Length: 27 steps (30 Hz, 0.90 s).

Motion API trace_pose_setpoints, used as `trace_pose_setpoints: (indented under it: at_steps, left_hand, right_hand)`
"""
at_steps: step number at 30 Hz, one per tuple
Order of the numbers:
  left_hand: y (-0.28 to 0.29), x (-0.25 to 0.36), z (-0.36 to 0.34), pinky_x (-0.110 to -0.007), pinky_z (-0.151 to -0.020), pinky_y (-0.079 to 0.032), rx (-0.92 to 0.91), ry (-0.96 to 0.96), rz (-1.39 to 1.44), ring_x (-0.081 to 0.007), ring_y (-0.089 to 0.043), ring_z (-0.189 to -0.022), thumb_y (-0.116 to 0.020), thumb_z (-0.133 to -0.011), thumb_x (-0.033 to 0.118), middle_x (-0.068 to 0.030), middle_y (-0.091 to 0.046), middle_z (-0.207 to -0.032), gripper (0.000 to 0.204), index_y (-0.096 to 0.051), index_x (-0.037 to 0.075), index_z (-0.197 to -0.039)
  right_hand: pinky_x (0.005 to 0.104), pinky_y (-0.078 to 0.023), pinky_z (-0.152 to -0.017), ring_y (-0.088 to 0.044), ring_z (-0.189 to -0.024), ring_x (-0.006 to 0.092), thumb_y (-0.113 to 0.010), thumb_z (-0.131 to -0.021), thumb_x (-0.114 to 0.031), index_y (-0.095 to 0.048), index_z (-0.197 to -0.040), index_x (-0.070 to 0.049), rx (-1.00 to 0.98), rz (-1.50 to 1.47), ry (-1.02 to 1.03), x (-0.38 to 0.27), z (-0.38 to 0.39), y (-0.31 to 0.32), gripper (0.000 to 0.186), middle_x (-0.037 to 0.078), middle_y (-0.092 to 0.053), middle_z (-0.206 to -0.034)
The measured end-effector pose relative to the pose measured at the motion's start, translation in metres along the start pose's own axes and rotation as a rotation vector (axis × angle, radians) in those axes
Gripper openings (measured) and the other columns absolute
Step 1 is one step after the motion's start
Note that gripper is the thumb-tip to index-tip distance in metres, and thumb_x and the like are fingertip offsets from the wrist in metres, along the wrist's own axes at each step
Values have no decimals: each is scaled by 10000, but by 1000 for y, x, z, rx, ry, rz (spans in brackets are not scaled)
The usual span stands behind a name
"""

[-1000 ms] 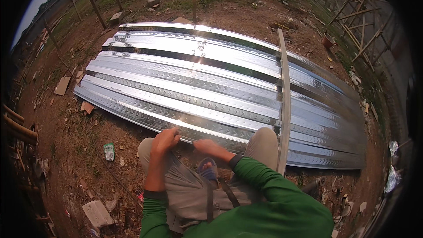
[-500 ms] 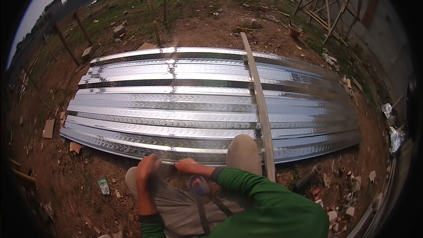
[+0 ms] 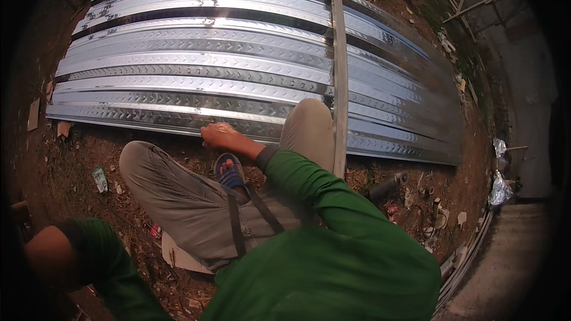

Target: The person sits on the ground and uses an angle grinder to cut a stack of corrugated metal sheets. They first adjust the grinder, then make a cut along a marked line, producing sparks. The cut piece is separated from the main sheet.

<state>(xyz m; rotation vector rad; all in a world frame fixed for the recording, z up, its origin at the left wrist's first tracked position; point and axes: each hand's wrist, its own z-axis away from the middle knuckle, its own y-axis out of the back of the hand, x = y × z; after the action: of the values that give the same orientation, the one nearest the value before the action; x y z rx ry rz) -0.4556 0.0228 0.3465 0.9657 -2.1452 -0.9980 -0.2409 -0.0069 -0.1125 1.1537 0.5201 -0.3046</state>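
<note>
Long shiny galvanized metal profiles [image 3: 178, 77], embossed with chevron marks, lie side by side across the ground in front of me. At their near edge, my right hand [image 3: 219, 135] is closed with its fingers curled against the nearest metal profile [image 3: 172, 128]. My left hand [image 3: 47, 261] is away from the metal at the lower left, out beyond my knee. Dark shadow at the picture's rim hides its fingers and anything in them. A long wooden batten [image 3: 339, 71] lies crosswise over the profiles, to the right of my right hand.
My sandalled foot [image 3: 229, 169] is between my knees, close to the profiles. A dark pipe piece [image 3: 385, 186] and litter lie on the soil to the right. Crumpled foil [image 3: 501, 187] is by the concrete at far right. Scrap wood poles [image 3: 461, 0] stand at the back right.
My left hand has left the metal edge and swung back to the lower left. My right hand stays at the near edge. The view has tilted downward.
</note>
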Motion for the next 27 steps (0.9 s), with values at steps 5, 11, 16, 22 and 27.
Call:
trace_pose_setpoints:
  at_steps: [5, 11, 16, 22, 27]
  left_hand:
    - [-63, 6, -55, -510, -1207, -364, -391, -48, -36, -345, -565, -1340, -395, -1131, 383, -220, -636, -1366, 458, -637, 18, -1267]
    - [-75, -8, -88, -521, -1207, -369, -470, -66, -6, -352, -566, -1339, -397, -1126, 401, -220, -633, -1366, 479, -634, 14, -1279]
    - [-89, -21, -106, -530, -1206, -374, -548, -111, 11, -358, -566, -1337, -398, -1121, 416, -219, -632, -1366, 497, -631, 12, -1289]
    - [-105, -43, -146, -542, -1206, -379, -574, -187, 31, -365, -567, -1335, -399, -1116, 435, -219, -629, -1366, 519, -628, 8, -1301]
    - [-119, -66, -178, -551, -1205, -383, -643, -252, 81, -370, -567, -1334, -400, -1111, 450, -218, -628, -1367, 537, -626, 5, -1311]
  right_hand:
    - [516, -581, -868, -723, -1018, 410, -709, -935, -317, -664, -1101, -7, -84, 25, 18, -19, 0, 15, 355, 224, -736, -1011]
    - [526, -593, -841, -740, -983, 407, -713, -916, -301, -717, -1031, -10, 15, -43, 19, -26, 6, 21, 313, 223, -755, -1011]
    - [504, -609, -737, -765, -878, 390, -708, -872, -231, -754, -935, -8, 92, -33, 61, -27, 5, 24, 236, 216, -766, -930]
    - [499, -602, -642, -772, -833, 349, -727, -781, -168, -768, -804, -16, 257, -50, 50, -26, 6, 35, 159, 193, -771, -887]
    - [509, -600, -639, -778, -885, 335, -728, -768, -145, -780, -836, -32, 426, -95, 0, -22, 35, 65, 141, 186, -779, -911]
